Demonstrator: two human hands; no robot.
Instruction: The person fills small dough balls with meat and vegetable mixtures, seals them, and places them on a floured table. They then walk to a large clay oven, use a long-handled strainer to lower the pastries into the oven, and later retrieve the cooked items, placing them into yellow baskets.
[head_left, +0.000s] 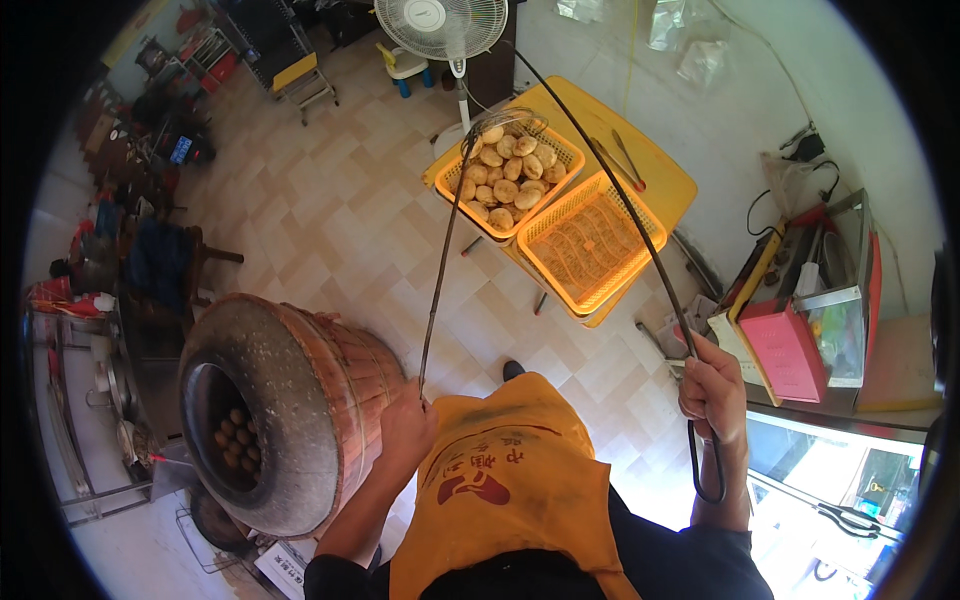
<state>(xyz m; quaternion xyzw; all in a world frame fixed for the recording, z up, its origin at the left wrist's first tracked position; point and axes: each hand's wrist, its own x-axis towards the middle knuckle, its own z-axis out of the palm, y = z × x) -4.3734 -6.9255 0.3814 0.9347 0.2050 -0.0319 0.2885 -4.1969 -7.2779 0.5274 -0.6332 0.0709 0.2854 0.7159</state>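
My left hand (409, 420) grips the lower end of a long thin metal rod (442, 277). At its far end a round wire skimmer head (517, 116) is over the back edge of a yellow plastic basket (466, 215) of browned round flatbreads (512, 172). A longer black metal rod (600, 157) is held by my right hand (712, 386), its bent loop handle hanging below the fist. That rod slants up past a second yellow basket (581, 304), whose meshed bottom shows. At left, a barrel-shaped clay oven (300, 420) has round dough pieces (238, 442) inside its mouth.
Both baskets sit on a yellow folding table (660, 184) with metal tongs (622, 161) on top. Behind it stands a white pedestal fan (442, 26). A pink box (780, 352) is on the right-hand counter. Scissors (847, 519) lie lower right. A parked motorbike (169, 142) stands far left.
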